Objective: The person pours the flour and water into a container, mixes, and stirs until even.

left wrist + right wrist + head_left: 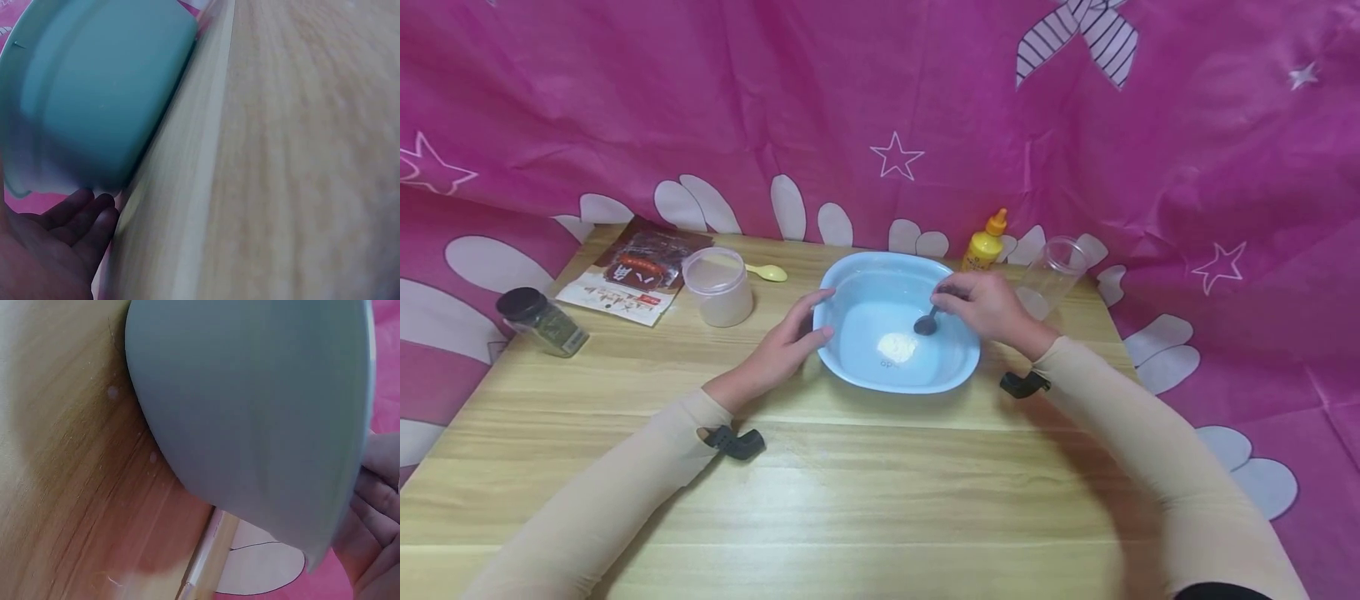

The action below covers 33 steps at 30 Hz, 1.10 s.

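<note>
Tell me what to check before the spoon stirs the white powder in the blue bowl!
1. Bowl flat on the table: ok.
2. Left hand steadying the bowl's rim, fingers straight: ok.
3. Right hand pinching the dark spoon: ok.
4. Spoon tip down inside the bowl, beside the white powder: ok.
5. Clear cup tilted close behind the right hand, could get knocked: not ok.
6. Anything on the spoon: cannot tell.

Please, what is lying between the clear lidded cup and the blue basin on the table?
In the head view, a small yellow spoon lies between the clear lidded cup and the blue basin, toward the back, touching neither as far as shows.
</note>
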### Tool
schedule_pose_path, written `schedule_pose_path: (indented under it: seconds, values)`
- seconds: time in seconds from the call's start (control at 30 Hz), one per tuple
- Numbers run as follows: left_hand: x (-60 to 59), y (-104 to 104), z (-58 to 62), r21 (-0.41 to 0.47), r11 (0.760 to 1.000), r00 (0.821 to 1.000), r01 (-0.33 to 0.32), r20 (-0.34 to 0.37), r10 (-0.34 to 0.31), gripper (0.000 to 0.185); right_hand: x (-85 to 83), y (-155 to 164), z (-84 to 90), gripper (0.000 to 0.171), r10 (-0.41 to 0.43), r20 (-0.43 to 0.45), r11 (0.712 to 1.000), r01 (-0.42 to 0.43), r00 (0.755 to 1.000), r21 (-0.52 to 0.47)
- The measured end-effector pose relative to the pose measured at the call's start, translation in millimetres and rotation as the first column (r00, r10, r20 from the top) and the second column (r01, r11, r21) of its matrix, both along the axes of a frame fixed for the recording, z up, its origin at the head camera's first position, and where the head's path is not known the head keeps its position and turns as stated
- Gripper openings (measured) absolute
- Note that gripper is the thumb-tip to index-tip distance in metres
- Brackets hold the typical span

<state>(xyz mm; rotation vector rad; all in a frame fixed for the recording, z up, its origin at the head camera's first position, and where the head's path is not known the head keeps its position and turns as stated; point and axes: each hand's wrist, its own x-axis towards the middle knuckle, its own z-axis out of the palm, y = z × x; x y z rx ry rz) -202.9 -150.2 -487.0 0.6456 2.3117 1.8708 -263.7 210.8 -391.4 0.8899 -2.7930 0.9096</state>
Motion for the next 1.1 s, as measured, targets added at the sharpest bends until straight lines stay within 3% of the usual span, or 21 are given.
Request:
schedule_pose_path:
  seconds: [0.13,0.37,0.47,0.77,0.83,1.03,1.1]
  values:
    - [-0.4,0,0.5,0.002,1.0,1.0,0.0,-0.003,0.0,0.063,4.1,1,3.9,0.008,0.085,0.0,0.995,-0.085,0.996,0.049]
    - [0.2,0,0.5,0.002,1.0,1.0,-0.003,-0.002,0.003,0.063,12.5,-9,8.7,0.006,0.216,0.138,0.976,-0.216,0.967,-0.015]
    - [0.6,0,-0.6,0.003,1.0,1.0,-0.006,-0.004,0.006,0.063,10.2,-14,7.4,0.007,0.204,0.132,0.979,-0.202,0.97,-0.032]
    - [1.2,1,-0.3,0.004,1.0,1.0,-0.01,0.003,0.01,0.063,-4.9,-9,4.2,0.008,0.025,0.056,0.999,-0.023,0.998,-0.039]
    - [0.8,1,0.1,0.005,1.0,1.0,-0.006,0.005,0.006,0.063,-3.4,-6,6.3,0.007,0.038,0.052,0.999,-0.038,0.998,-0.008]
    - [1.5,1,2.6,0.0,1.0,1.0,-0.001,0.001,0.001,0.062,9.6,-16,10.7,0.007,0.148,0.163,0.989,-0.151,0.975,0.007]
    - [1.5,1,2.3,0.001,1.0,1.0,-0.003,-0.001,0.003,0.062,9.2,-21,10.2,0.007,0.149,0.149,0.989,-0.15,0.978,-0.006]
